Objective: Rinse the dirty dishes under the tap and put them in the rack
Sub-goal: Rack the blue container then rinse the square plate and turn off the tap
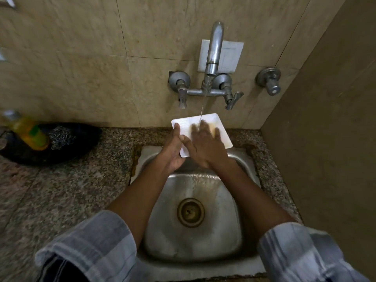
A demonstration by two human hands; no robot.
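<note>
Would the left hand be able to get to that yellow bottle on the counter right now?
Probably not straight away. The left hand is gripping the edge of the white plate under the tap. The path to the bottle looks clear, but it would have to let go first.

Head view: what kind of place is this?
Likely a small home kitchen wash area: steel sink set in a granite counter, wall tap running onto a white square plate, dish-soap bottle beside a scrubber.

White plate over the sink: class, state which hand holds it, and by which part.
The left hand grips the white plate by its left edge; the right hand lies flat on its face, rubbing, not gripping.
</note>
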